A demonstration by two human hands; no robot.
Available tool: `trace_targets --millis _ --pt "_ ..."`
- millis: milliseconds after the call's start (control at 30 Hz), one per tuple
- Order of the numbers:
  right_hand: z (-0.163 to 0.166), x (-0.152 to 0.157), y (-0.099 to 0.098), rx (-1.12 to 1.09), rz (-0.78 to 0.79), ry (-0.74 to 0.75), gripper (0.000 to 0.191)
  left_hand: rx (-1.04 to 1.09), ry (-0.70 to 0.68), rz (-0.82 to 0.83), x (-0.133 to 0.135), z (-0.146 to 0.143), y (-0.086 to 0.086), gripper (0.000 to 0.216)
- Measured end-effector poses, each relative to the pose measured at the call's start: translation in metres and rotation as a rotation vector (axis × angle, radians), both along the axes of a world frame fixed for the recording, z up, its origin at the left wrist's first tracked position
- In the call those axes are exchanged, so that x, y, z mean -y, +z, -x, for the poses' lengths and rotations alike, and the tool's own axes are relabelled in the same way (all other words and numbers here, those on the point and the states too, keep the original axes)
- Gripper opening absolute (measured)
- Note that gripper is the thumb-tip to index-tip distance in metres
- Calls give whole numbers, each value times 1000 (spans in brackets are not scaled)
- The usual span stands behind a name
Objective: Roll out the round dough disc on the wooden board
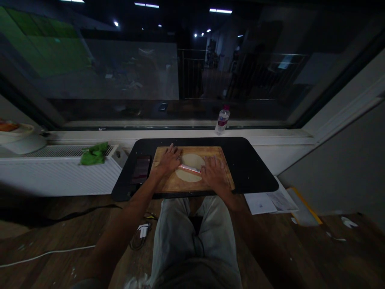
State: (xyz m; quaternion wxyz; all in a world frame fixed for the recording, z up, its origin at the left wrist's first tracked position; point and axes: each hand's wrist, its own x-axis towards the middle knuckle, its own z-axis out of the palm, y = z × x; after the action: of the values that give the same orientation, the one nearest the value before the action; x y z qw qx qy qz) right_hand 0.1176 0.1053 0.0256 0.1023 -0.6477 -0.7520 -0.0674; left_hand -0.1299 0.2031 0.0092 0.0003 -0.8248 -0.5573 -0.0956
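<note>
A thin, round, pale sheet of what looks like dough (191, 178) lies flat on a wooden cutting board (171, 185). Across it runs a slim straight rod (190, 168) with reddish-orange edges and a shiny pale middle, slanting slightly down to the right. My left hand (171, 159) rests over the rod's left end, its fingers stretched forward onto the board. Over the other end lies my right hand (214, 170), fingers spread and pointing forward. Both palms hide the rod's ends, so its full length is not visible.
The board sits on a black tabletop (252, 172), with a phone (141, 169) to its left. A water bottle (222, 119) stands on the windowsill behind. A green cloth (94, 153) hangs on the radiator (60, 176). Papers (264, 202) lie at the lower right.
</note>
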Motion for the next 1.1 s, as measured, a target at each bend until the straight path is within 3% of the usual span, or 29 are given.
trace_targets --millis 367,1100 --pt "23 28 -13 -69 -50 -18 60 8 8 -39 28 15 -8 65" --pt "51 70 -32 -155 -151 -42 58 81 61 -73 60 28 -10 64"
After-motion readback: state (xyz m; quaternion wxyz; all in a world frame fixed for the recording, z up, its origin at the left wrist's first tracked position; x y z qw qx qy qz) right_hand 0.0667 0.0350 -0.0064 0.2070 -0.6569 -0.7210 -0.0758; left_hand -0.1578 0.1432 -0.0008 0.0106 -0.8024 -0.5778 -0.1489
